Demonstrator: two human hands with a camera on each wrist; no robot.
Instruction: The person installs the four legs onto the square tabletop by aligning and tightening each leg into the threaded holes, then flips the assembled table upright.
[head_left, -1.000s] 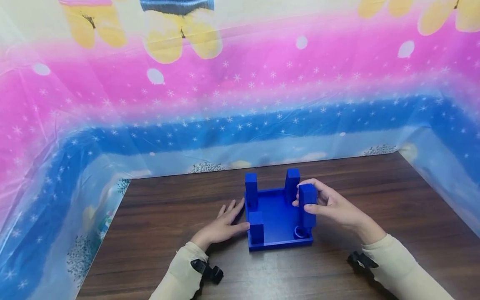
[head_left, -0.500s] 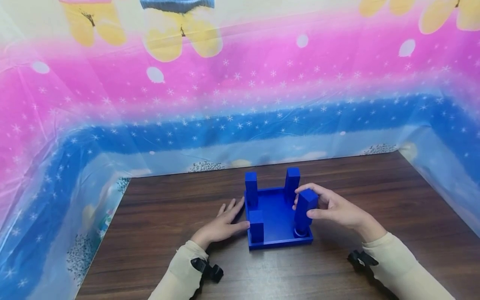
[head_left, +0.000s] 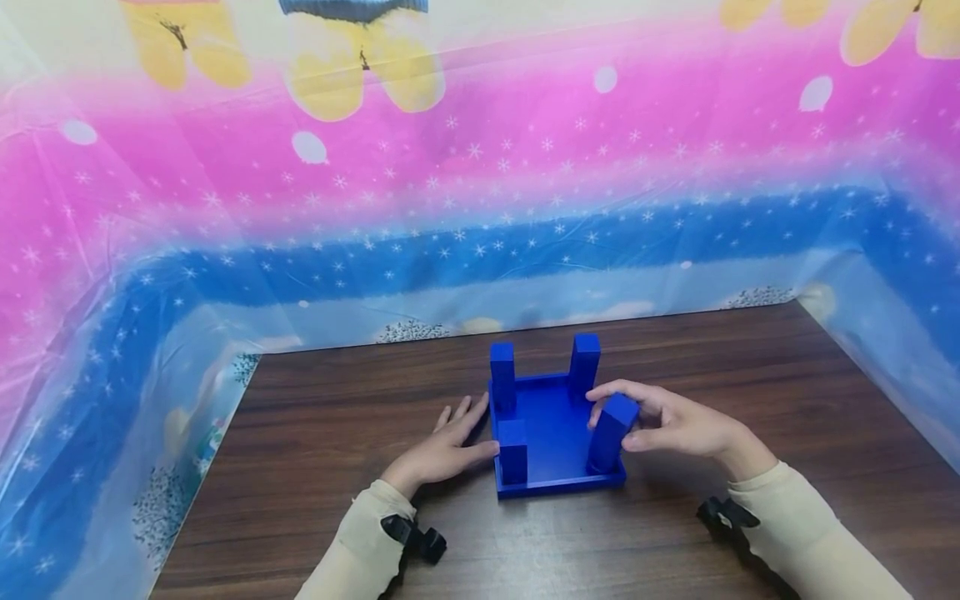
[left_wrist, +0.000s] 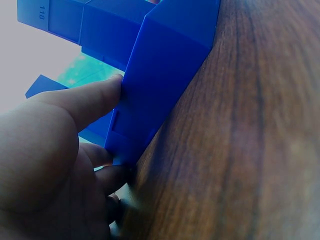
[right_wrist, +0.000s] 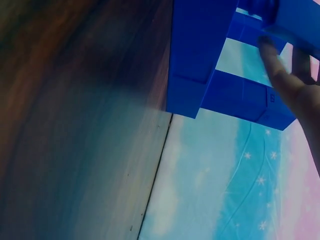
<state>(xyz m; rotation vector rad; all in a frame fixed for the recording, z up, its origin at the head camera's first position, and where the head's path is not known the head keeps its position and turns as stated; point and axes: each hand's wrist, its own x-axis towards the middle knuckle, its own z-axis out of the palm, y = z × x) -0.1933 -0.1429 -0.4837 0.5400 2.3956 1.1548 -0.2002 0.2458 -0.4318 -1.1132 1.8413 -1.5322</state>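
A shallow blue square tray (head_left: 555,433) with a raised rim lies on the table, a square blue post at each corner. My right hand (head_left: 686,425) holds the near-right blue post (head_left: 613,432) between thumb and fingers. This post leans right, its foot at the tray's corner; the round ring seen there earlier is now covered. Against the tray's left side rests my left hand (head_left: 446,454), fingers extended. In the left wrist view its thumb (left_wrist: 100,97) touches the tray's side wall (left_wrist: 155,75). The right wrist view shows the right hand (right_wrist: 295,90) only partly.
Three other blue posts stand upright: near-left (head_left: 513,454), far-left (head_left: 502,375) and far-right (head_left: 585,367). The brown wooden table (head_left: 360,392) ends at the back against a pink and blue patterned cloth (head_left: 465,183). Both sleeves carry black wrist mounts.
The right hand has lowered the near-right post onto the ring at the corner, and its top has tilted right and toward me. The left hand and tray stay put.
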